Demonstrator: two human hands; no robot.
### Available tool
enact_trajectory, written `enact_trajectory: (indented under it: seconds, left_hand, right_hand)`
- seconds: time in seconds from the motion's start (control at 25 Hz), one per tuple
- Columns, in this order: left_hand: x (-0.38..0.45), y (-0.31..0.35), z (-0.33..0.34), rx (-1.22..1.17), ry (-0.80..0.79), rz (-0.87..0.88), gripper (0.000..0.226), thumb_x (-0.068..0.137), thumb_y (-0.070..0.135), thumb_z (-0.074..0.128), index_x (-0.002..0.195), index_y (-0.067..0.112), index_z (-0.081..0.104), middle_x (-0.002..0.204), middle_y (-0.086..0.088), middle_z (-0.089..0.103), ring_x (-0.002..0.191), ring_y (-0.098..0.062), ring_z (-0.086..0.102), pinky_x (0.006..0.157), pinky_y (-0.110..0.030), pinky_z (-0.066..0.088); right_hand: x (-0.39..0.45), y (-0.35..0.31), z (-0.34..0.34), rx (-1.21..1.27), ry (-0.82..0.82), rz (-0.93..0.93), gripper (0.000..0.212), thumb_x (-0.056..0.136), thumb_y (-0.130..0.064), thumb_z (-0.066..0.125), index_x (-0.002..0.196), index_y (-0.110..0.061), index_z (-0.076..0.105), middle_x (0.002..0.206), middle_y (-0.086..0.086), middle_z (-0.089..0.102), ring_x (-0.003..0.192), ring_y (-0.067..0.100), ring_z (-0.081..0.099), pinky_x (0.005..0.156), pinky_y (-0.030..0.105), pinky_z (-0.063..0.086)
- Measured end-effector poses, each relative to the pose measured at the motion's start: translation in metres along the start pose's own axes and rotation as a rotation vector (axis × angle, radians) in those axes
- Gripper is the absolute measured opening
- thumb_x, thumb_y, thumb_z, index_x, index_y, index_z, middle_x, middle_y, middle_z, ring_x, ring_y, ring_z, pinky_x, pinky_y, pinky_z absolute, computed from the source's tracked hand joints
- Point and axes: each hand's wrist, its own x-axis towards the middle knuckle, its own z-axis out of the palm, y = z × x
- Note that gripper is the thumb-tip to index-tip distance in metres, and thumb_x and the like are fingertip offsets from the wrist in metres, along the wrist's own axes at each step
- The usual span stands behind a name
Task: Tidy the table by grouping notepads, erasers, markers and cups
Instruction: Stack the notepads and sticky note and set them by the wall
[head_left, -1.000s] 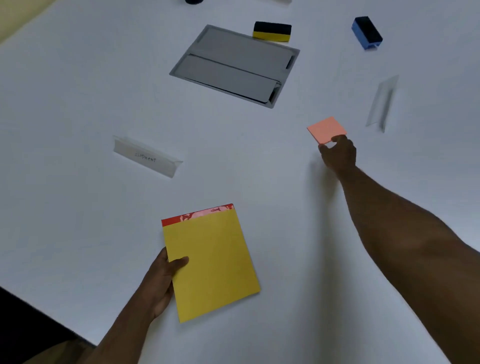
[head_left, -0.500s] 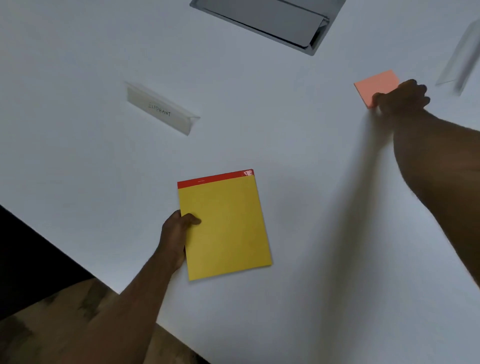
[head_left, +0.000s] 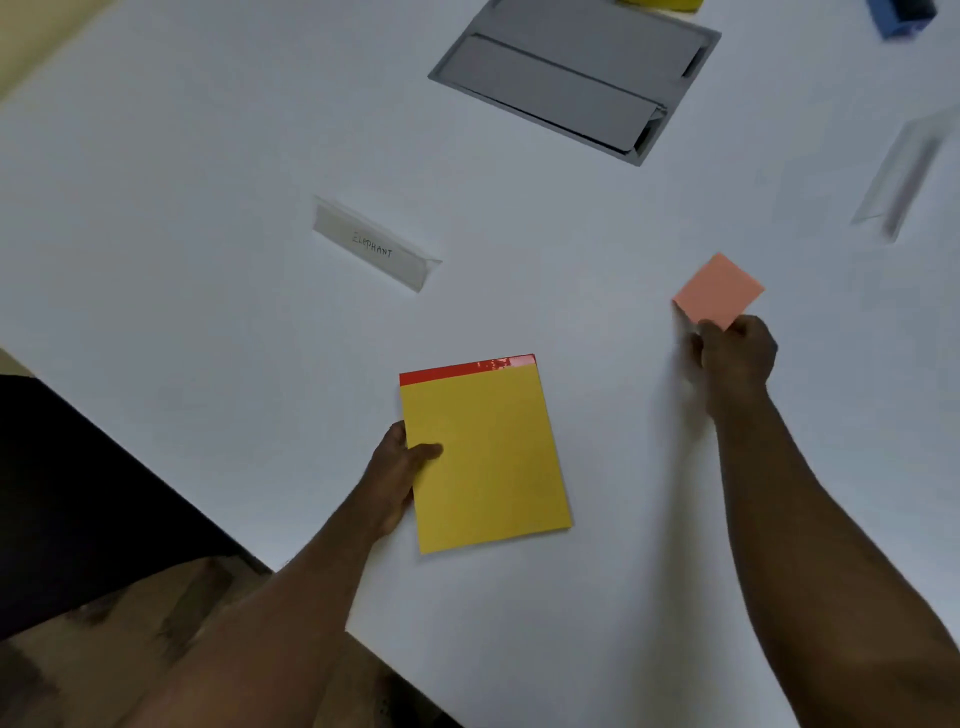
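A yellow notepad (head_left: 485, 457) with a red top strip lies on the white table (head_left: 208, 234) near its front edge. My left hand (head_left: 400, 473) grips the pad's left edge, thumb on top. A small pink sticky-note pad (head_left: 719, 292) sits to the right, and my right hand (head_left: 735, 353) pinches its near corner. At the top edge, a blue eraser (head_left: 901, 18) and the yellow rim of another eraser (head_left: 660, 4) are partly cut off.
A grey recessed cable hatch (head_left: 571, 78) is set into the table at the top. A clear name stand reading "ELEPHANT" (head_left: 374, 247) lies left of centre. Another clear stand (head_left: 904, 182), blurred, sits at far right. The table's front edge runs diagonally at lower left.
My right hand has drawn the pink pad nearer to me and toward the yellow notepad. My left hand keeps its hold on the yellow pad. The view has shifted.
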Motion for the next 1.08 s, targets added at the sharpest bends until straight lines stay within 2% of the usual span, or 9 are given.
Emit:
enact_trajectory:
  seconds: [0.08, 0.16, 0.28, 0.4, 0.52, 0.64, 0.84, 1.0, 1.08]
  left_hand:
    - [-0.014, -0.001, -0.003, -0.018, -0.043, 0.006, 0.057, 0.088, 0.002, 0.066, 0.139, 0.014, 0.044, 0.131, -0.009, 0.062, 0.114, -0.031, 0.063, 0.097, -0.051, 0.05]
    - [-0.033, -0.005, -0.011, -0.037, -0.057, 0.013, 0.059, 0.088, 0.003, 0.068, 0.14, 0.015, 0.042, 0.131, -0.009, 0.062, 0.112, -0.03, 0.064, 0.091, -0.047, 0.054]
    - [-0.062, -0.007, -0.042, -0.027, -0.063, 0.048, 0.059, 0.089, 0.008, 0.068, 0.141, 0.019, 0.042, 0.129, -0.006, 0.062, 0.109, -0.027, 0.065, 0.084, -0.043, 0.057]
    - [-0.088, 0.0, -0.09, -0.042, -0.032, 0.118, 0.059, 0.091, 0.01, 0.066, 0.144, 0.019, 0.041, 0.131, -0.007, 0.062, 0.113, -0.029, 0.064, 0.094, -0.05, 0.053]
    - [-0.12, 0.021, -0.145, -0.106, 0.026, 0.2, 0.056, 0.092, 0.01, 0.065, 0.142, 0.021, 0.043, 0.127, -0.006, 0.065, 0.111, -0.028, 0.065, 0.096, -0.052, 0.052]
    - [-0.166, 0.054, -0.209, -0.197, 0.063, 0.325, 0.049, 0.093, 0.009, 0.063, 0.138, 0.023, 0.048, 0.122, -0.005, 0.068, 0.108, -0.027, 0.067, 0.093, -0.052, 0.053]
    - [-0.255, 0.133, -0.32, -0.304, 0.111, 0.533, 0.039, 0.093, 0.003, 0.059, 0.13, 0.014, 0.055, 0.122, -0.012, 0.067, 0.109, -0.031, 0.066, 0.094, -0.056, 0.051]
    - [-0.329, 0.183, -0.394, -0.312, 0.169, 0.666, 0.032, 0.093, 0.004, 0.058, 0.124, 0.012, 0.058, 0.118, -0.014, 0.068, 0.106, -0.033, 0.066, 0.089, -0.057, 0.053]
    - [-0.369, 0.199, -0.457, -0.335, 0.215, 0.73, 0.027, 0.093, 0.004, 0.057, 0.118, 0.013, 0.059, 0.114, -0.015, 0.068, 0.101, -0.033, 0.067, 0.079, -0.053, 0.056]
  right_hand:
    - [-0.055, 0.025, 0.002, 0.145, -0.117, 0.052, 0.017, 0.08, -0.018, 0.068, 0.096, -0.013, 0.065, 0.084, 0.006, 0.069, 0.059, 0.01, 0.065, 0.06, 0.027, 0.056]
    - [-0.109, 0.041, 0.008, 0.204, -0.254, 0.109, 0.01, 0.084, -0.019, 0.069, 0.092, -0.014, 0.066, 0.081, 0.005, 0.067, 0.068, 0.014, 0.064, 0.067, 0.028, 0.053]
    - [-0.174, 0.039, 0.025, 0.158, -0.487, 0.118, 0.01, 0.09, -0.023, 0.064, 0.087, -0.014, 0.066, 0.092, 0.007, 0.068, 0.083, 0.018, 0.063, 0.073, 0.033, 0.052]
    - [-0.233, 0.024, 0.051, 0.09, -0.645, 0.058, 0.011, 0.092, -0.028, 0.061, 0.089, -0.019, 0.067, 0.096, 0.002, 0.068, 0.087, 0.015, 0.061, 0.074, 0.037, 0.05]
    - [-0.291, -0.001, 0.086, 0.047, -0.71, -0.045, 0.013, 0.091, -0.03, 0.063, 0.085, -0.019, 0.068, 0.093, -0.001, 0.067, 0.083, 0.015, 0.059, 0.072, 0.037, 0.047]
    - [-0.371, -0.035, 0.131, -0.038, -0.768, -0.269, 0.018, 0.088, -0.035, 0.065, 0.078, -0.021, 0.068, 0.088, -0.009, 0.067, 0.082, 0.012, 0.058, 0.067, 0.031, 0.045]
    - [-0.518, -0.104, 0.194, -0.036, -0.684, -0.635, 0.026, 0.088, -0.039, 0.06, 0.069, -0.023, 0.064, 0.075, -0.015, 0.063, 0.072, 0.002, 0.054, 0.062, 0.026, 0.041]
    - [-0.603, -0.158, 0.225, 0.052, -0.743, -0.69, 0.027, 0.089, -0.036, 0.059, 0.07, -0.017, 0.061, 0.072, -0.006, 0.059, 0.071, 0.011, 0.052, 0.059, 0.025, 0.042]
    - [-0.672, -0.186, 0.249, 0.07, -0.865, -0.687, 0.025, 0.092, -0.035, 0.057, 0.077, -0.015, 0.061, 0.084, 0.001, 0.063, 0.081, 0.018, 0.057, 0.068, 0.03, 0.049]
